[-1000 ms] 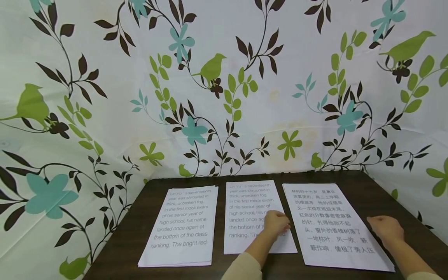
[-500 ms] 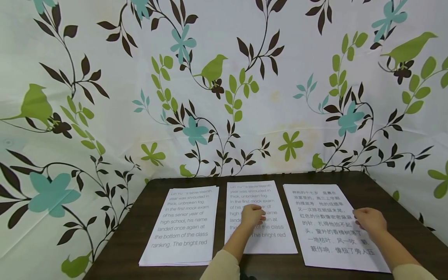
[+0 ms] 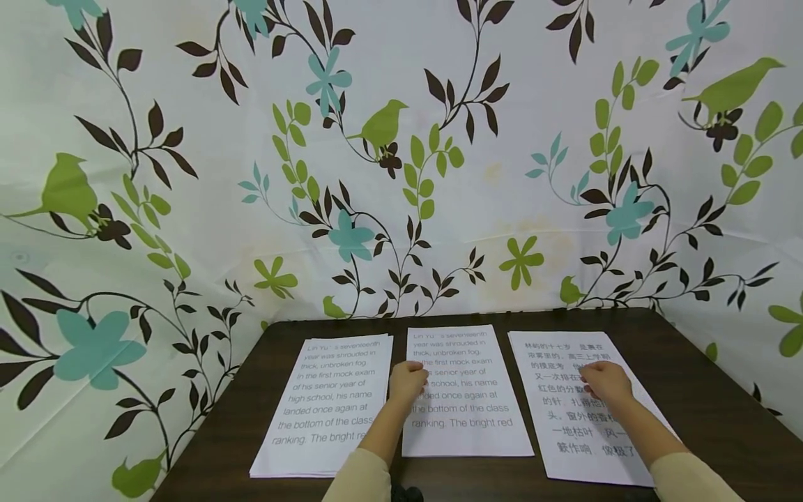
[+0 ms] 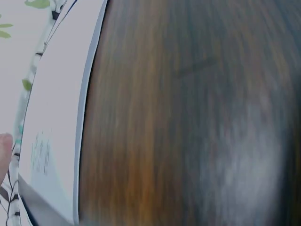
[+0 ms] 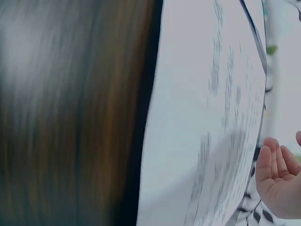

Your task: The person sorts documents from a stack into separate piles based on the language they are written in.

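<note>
My left hand [image 3: 408, 382] hovers over the left edge of the middle stack of printed paper [image 3: 464, 439], its fingers loosely curled and holding nothing. Over the right-hand stack of paper [image 3: 533, 411], printed with Chinese characters, is my right hand [image 3: 607, 383], fingers bent in and nothing between them. The right wrist view shows several of its fingers [image 5: 273, 157] relaxed above the blurred sheet [image 5: 183, 94]. Only a fingertip [image 4: 4, 148] of the left hand enters the left wrist view, beside a paper stack [image 4: 61, 94]. Both forearms wear cream sleeves.
A third stack of paper [image 3: 332, 404], with English text, lies at the left of the dark wooden table [image 3: 232, 425]. A small black object [image 3: 408, 493] shows at the bottom edge. Behind the table hangs a patterned cloth [image 3: 477, 265] with birds and leaves.
Both hands have swept left: the left one from the middle stack's right side to its left edge, the right one from beside the Chinese sheet to over it. The stacks stay put.
</note>
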Demonstrator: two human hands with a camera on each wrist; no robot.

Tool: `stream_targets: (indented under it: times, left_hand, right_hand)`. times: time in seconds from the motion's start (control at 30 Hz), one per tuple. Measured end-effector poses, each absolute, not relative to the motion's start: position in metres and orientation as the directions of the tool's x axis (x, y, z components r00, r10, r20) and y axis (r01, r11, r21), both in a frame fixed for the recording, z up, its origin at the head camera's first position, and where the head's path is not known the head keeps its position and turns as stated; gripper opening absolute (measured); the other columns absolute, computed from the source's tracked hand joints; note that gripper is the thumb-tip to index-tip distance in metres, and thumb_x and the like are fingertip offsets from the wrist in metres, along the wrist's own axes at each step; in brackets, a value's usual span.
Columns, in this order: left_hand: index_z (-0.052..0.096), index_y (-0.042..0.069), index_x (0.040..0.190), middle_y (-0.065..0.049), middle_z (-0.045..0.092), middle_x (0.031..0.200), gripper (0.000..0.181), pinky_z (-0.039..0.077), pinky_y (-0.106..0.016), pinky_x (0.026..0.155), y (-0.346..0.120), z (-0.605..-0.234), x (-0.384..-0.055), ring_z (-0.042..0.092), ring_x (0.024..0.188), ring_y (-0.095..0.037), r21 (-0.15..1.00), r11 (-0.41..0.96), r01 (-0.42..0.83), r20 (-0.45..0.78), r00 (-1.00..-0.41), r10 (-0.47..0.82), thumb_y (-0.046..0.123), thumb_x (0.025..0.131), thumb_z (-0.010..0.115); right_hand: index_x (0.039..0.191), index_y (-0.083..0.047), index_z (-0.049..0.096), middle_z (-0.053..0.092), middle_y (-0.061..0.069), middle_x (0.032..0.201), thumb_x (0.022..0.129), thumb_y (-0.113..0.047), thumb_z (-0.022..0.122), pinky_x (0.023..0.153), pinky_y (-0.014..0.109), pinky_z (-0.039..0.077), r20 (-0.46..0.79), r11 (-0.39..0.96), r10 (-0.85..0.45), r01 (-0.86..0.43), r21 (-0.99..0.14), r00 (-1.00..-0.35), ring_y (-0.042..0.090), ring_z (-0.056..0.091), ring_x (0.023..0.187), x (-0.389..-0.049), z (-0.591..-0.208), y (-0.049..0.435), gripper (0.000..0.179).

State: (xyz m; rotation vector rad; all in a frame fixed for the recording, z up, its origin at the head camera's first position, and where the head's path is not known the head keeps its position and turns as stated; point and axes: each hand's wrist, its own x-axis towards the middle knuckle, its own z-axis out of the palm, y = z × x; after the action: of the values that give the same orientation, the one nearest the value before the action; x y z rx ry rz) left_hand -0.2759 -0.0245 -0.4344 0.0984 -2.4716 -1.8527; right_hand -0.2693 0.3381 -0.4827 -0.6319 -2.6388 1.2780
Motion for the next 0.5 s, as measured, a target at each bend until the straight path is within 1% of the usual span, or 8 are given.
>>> stream_targets:
  times: [0.1,0.23,0.4,0.5]
  left_hand:
    - [0.054,-0.011,0.103,-0.011,0.057,0.083,0.030,0.047,-0.028,0.059,-0.037,-0.436,-0.277,0.055,0.069,-0.020,0.954,0.300,-0.017,0.011,-0.996,-0.092,0.005,0.077,0.054]
    - [0.054,-0.012,0.102,-0.012,0.056,0.083,0.030,0.048,-0.030,0.061,-0.050,-0.440,-0.280,0.055,0.071,-0.021,0.960,0.279,-0.020,0.013,-0.993,-0.117,0.004,0.077,0.054]
    - [0.054,-0.012,0.103,-0.015,0.058,0.087,0.031,0.048,-0.033,0.064,-0.062,-0.443,-0.280,0.057,0.076,-0.025,0.957,0.286,-0.037,0.006,-0.989,-0.146,0.006,0.077,0.054]
    - [0.053,-0.012,0.102,-0.015,0.058,0.086,0.033,0.048,-0.034,0.064,-0.065,-0.444,-0.279,0.057,0.076,-0.026,0.952,0.301,-0.050,-0.006,-0.989,-0.146,0.007,0.076,0.054]
  right_hand:
    - [0.103,0.011,0.050,0.055,0.017,0.084,0.084,-0.020,0.048,0.050,0.024,0.044,-0.090,0.519,0.382,0.294,-0.803,-0.920,0.018,0.053,0.062,-0.261,-0.461,0.308,0.037]
    - [0.101,0.014,0.049,0.054,0.017,0.080,0.082,-0.016,0.048,0.053,0.029,0.046,-0.105,0.501,0.316,0.260,-0.826,-0.943,0.020,0.053,0.062,-0.252,-0.439,0.274,0.035]
    - [0.102,0.014,0.047,0.054,0.015,0.078,0.082,-0.014,0.048,0.054,0.029,0.046,-0.127,0.487,0.255,0.240,-0.840,-0.959,0.019,0.053,0.061,-0.255,-0.437,0.247,0.034]
    - [0.103,0.014,0.047,0.055,0.014,0.077,0.083,-0.015,0.048,0.051,0.025,0.045,-0.138,0.483,0.235,0.239,-0.842,-0.962,0.018,0.053,0.061,-0.257,-0.439,0.237,0.035]
